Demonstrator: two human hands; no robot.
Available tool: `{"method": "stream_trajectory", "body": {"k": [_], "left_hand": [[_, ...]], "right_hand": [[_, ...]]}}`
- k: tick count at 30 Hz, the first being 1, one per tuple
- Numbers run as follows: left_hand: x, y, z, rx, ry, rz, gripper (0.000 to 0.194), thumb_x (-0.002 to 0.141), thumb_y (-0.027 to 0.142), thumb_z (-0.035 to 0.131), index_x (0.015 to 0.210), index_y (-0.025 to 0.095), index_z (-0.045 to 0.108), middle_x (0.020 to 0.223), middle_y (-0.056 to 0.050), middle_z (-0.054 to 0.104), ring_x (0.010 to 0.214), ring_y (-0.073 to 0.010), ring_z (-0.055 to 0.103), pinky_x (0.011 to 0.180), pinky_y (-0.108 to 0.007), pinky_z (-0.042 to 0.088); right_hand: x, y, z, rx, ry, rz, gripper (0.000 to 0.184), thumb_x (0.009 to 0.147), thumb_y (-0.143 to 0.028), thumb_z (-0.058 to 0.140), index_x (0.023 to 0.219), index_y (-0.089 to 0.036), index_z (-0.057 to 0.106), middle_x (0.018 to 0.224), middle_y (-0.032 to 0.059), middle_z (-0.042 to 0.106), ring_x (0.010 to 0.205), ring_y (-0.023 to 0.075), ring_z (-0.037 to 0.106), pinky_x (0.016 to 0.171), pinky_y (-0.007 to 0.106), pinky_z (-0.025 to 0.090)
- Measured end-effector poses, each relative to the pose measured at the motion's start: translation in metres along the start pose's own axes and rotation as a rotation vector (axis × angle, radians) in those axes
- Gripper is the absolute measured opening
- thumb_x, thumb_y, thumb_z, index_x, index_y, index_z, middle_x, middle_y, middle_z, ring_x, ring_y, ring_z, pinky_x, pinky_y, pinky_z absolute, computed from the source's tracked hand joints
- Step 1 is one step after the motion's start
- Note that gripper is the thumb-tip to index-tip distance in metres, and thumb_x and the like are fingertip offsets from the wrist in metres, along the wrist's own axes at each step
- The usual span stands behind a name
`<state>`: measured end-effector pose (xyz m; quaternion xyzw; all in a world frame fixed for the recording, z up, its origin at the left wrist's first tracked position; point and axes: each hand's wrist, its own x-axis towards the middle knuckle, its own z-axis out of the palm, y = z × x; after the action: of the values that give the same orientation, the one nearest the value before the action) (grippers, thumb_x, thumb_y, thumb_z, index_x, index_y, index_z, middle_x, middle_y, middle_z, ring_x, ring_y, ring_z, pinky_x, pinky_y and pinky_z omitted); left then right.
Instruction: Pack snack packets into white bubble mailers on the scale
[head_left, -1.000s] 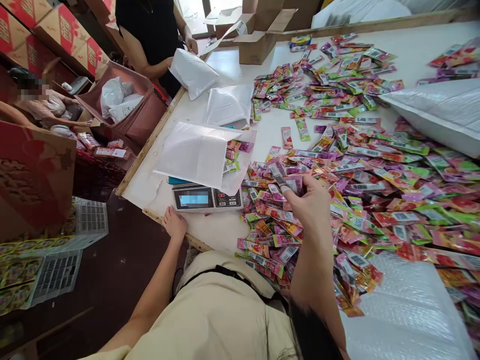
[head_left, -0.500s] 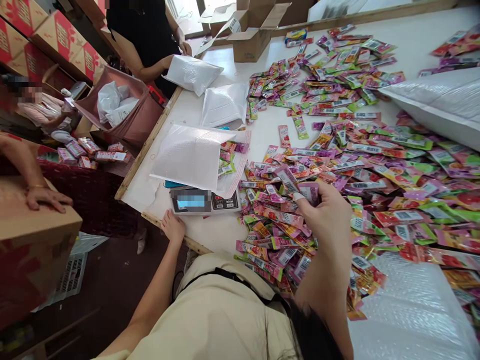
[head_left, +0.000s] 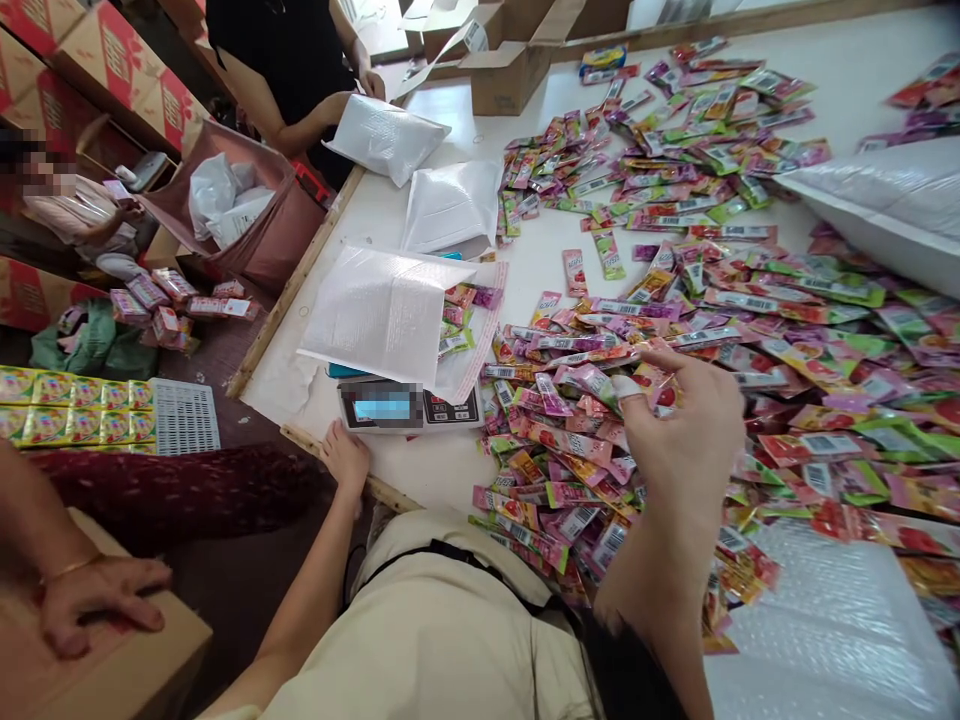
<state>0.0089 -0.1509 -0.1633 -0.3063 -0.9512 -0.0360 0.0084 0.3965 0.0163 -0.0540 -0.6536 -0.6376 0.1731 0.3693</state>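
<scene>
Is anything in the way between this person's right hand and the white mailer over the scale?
Nothing tall that I can see. Only loose packets lie low on the table between the right hand and the white mailer. The left hand is off to the side, by the scale.

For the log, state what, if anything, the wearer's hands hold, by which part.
The left hand holds nothing, resting at the table edge. The right hand is over the sachets; whether it grips one, and where, cannot be told.
</scene>
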Motion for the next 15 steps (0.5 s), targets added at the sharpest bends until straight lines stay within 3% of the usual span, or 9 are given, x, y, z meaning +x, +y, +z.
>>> {"method": "stream_trajectory", "body": {"k": [4, 8, 15], "left_hand": [[0.0, -0.001, -0.001, -0.053, 0.01, -0.009, 0.056, 0.09, 0.01, 0.048, 0.145, 0.006, 0.049, 0.148, -0.023, 0.054, 0.14, -0.0358, 0.048, 0.118, -0.054, 0.033], [0.001, -0.004, 0.0, -0.139, 0.043, -0.061, 0.06, 0.088, 0.007, 0.045, 0.148, 0.007, 0.045, 0.149, -0.023, 0.053, 0.142, -0.0356, 0.046, 0.118, -0.055, 0.033], [0.003, -0.005, 0.003, -0.194, 0.049, -0.088, 0.067, 0.085, 0.004, 0.046, 0.152, 0.006, 0.038, 0.152, -0.025, 0.049, 0.147, -0.0371, 0.04, 0.119, -0.058, 0.031]], "right_hand": [[0.006, -0.02, 0.025, 0.184, -0.168, -0.032, 0.028, 0.09, -0.037, 0.058, 0.109, -0.02, 0.07, 0.108, 0.0106, 0.07, 0.104, 0.0281, 0.063, 0.094, 0.046, 0.05], [0.016, -0.043, 0.065, 0.299, -0.309, -0.114, 0.025, 0.085, -0.021, 0.055, 0.106, -0.018, 0.069, 0.108, 0.011, 0.071, 0.1, 0.0258, 0.065, 0.093, 0.043, 0.051], [0.038, -0.095, 0.123, 0.126, -0.5, -0.319, 0.049, 0.077, -0.003, 0.05, 0.122, -0.014, 0.066, 0.123, 0.0154, 0.067, 0.116, 0.0311, 0.053, 0.103, 0.046, 0.044]]}}
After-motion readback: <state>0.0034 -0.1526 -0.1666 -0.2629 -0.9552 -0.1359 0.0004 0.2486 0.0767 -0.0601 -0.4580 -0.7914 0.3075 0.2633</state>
